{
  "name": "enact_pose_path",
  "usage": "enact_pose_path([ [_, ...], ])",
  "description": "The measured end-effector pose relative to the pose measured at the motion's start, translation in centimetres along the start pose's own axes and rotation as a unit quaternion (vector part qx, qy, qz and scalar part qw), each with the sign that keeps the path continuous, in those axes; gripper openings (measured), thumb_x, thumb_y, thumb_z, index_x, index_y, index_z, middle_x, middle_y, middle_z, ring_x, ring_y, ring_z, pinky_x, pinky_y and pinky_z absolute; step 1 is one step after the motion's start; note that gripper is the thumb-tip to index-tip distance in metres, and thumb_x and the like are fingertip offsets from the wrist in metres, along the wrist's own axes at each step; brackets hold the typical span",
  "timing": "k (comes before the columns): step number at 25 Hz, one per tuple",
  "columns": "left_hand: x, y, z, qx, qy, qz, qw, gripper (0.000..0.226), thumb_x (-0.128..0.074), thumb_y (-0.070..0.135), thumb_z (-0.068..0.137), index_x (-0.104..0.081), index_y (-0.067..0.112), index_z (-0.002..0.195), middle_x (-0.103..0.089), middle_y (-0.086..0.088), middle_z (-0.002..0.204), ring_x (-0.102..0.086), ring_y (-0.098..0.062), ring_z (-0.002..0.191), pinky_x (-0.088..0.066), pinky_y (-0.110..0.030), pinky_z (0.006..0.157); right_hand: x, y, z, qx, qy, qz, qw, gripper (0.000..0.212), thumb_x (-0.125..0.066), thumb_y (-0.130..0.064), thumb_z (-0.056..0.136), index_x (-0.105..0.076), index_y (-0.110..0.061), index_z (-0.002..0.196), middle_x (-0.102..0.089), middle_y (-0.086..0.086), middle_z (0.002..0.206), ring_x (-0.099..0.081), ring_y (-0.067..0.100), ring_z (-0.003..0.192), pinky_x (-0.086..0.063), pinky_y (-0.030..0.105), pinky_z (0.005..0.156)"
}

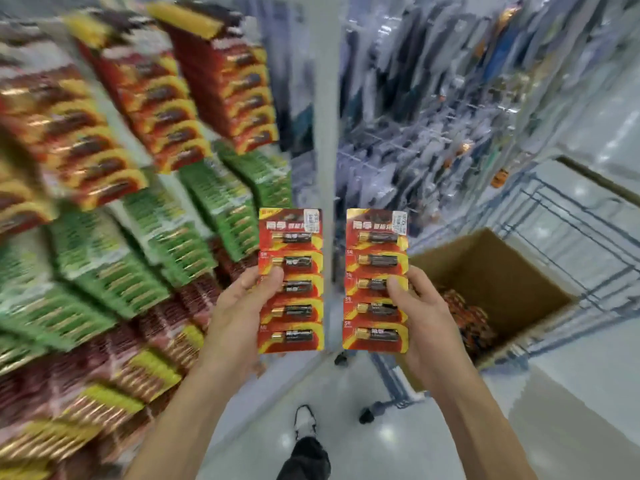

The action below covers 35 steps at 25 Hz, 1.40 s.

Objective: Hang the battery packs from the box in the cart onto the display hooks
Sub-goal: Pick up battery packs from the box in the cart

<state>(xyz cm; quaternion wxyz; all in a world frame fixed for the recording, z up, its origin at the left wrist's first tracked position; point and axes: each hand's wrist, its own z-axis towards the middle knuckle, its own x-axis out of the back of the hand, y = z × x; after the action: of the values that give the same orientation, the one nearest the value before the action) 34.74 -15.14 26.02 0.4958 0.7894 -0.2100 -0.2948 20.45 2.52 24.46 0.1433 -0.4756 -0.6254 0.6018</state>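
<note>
I hold two red battery packs upright in front of me, side by side with a gap between them. My left hand (239, 306) grips the left battery pack (298, 251) along its left edge, thumb on the front. My right hand (419, 306) grips the right battery pack (374, 251) at its right edge, thumb on the front. Each pack is a card strip of several black and gold batteries. The open cardboard box (498, 271) sits in the wire cart (581, 216) at the right, with more red packs (467, 317) inside. The display hooks on the left are hidden under rows of hanging red packs (145, 98) and green packs (214, 202).
A white upright post (325, 98) separates the battery display from a blurred rack of clear-bagged goods (433, 98) at the right. The glossy floor (346, 393) lies below, with my shoe (304, 419) on it and the cart's wheel (367, 415) close by.
</note>
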Motion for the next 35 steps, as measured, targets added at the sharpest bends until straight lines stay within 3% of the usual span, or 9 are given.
enact_pose_path([
  [6,11.2,2.1,-9.1,-0.076,0.154,-0.064,0.983,0.028,-0.066,0.028,0.098,-0.073,0.015,0.122,-0.078,-0.015,0.113,-0.077,-0.033,0.099,-0.062,-0.05,0.085,-11.4,2.7,-2.7,-0.043,-0.15,-0.029,0.987,0.029,-0.063,-0.018,0.097,-0.065,-0.012,0.125,-0.074,0.014,0.119,-0.073,0.032,0.103,-0.062,0.048,0.081],
  [8,14.4,2.9,-12.0,-0.101,0.199,-0.083,0.971,0.03,-0.065,0.029,0.098,-0.072,0.015,0.123,-0.078,-0.014,0.114,-0.077,-0.034,0.101,-0.063,-0.05,0.085,-15.5,3.8,-3.5,-0.041,-0.189,-0.059,0.979,0.026,-0.066,-0.021,0.095,-0.068,-0.015,0.12,-0.075,0.009,0.117,-0.072,0.032,0.109,-0.06,0.052,0.089],
  [11,19.1,4.4,-16.5,-0.146,0.265,-0.092,0.949,0.032,-0.065,0.032,0.097,-0.072,0.015,0.124,-0.078,-0.013,0.113,-0.076,-0.034,0.103,-0.06,-0.051,0.091,-21.7,5.6,-5.1,-0.054,-0.266,-0.086,0.959,0.05,-0.082,-0.039,0.084,-0.067,-0.025,0.13,-0.069,0.004,0.133,-0.06,0.03,0.13,-0.048,0.057,0.106],
  [16,28.3,6.7,-23.0,-0.2,0.328,-0.097,0.918,0.038,-0.066,0.033,0.094,-0.07,0.015,0.127,-0.078,-0.014,0.115,-0.076,-0.035,0.103,-0.063,-0.047,0.083,-31.9,8.8,-10.2,-0.096,-0.35,-0.07,0.929,0.025,-0.068,-0.019,0.094,-0.072,-0.021,0.118,-0.076,0.01,0.118,-0.075,0.025,0.1,-0.062,0.036,0.069],
  [19,34.5,8.0,-26.5,-0.208,0.347,-0.106,0.908,0.033,-0.064,0.031,0.096,-0.072,0.015,0.123,-0.078,-0.015,0.112,-0.077,-0.035,0.1,-0.063,-0.046,0.08,-38.2,11.4,-13.6,-0.102,-0.354,-0.079,0.926,0.031,-0.074,-0.027,0.088,-0.069,-0.026,0.119,-0.074,0.004,0.124,-0.072,0.025,0.11,-0.061,0.042,0.078],
  [23,43.4,9.4,-30.9,-0.213,0.38,-0.118,0.892,0.031,-0.067,0.029,0.096,-0.072,0.017,0.123,-0.079,-0.012,0.109,-0.078,-0.035,0.095,-0.059,-0.048,0.084,-46.4,15.1,-18.8,-0.129,-0.369,-0.071,0.918,0.04,-0.073,-0.027,0.089,-0.066,-0.019,0.128,-0.078,0.007,0.109,-0.077,0.028,0.092,-0.06,0.04,0.066],
  [26,48.9,10.1,-33.1,-0.21,0.379,-0.124,0.892,0.026,-0.066,0.03,0.097,-0.074,0.018,0.118,-0.08,-0.012,0.107,-0.078,-0.034,0.094,-0.059,-0.047,0.083,-51.3,17.7,-21.7,-0.141,-0.365,-0.06,0.918,0.049,-0.073,-0.033,0.085,-0.064,-0.017,0.131,-0.077,0.01,0.112,-0.077,0.031,0.095,-0.06,0.047,0.076],
  [30,53.3,11.0,-34.1,-0.199,0.366,-0.132,0.899,0.03,-0.066,0.034,0.096,-0.073,0.017,0.121,-0.08,-0.011,0.108,-0.078,-0.034,0.095,-0.059,-0.049,0.086,-54.7,19.4,-23.7,-0.161,-0.334,-0.032,0.928,0.04,-0.063,-0.031,0.097,-0.061,-0.018,0.135,-0.078,0.008,0.111,-0.078,0.029,0.094,-0.059,0.048,0.078],
  [35,55.6,13.4,-33.9,-0.226,0.367,-0.132,0.893,0.04,-0.068,0.038,0.096,-0.069,0.019,0.13,-0.079,-0.009,0.113,-0.077,-0.033,0.1,-0.06,-0.051,0.088,-57.1,18.4,-23.8,-0.16,-0.323,-0.032,0.932,0.017,-0.059,-0.027,0.099,-0.066,-0.022,0.115,-0.081,0.0,0.091,-0.079,0.02,0.077,-0.055,0.047,0.075],
])
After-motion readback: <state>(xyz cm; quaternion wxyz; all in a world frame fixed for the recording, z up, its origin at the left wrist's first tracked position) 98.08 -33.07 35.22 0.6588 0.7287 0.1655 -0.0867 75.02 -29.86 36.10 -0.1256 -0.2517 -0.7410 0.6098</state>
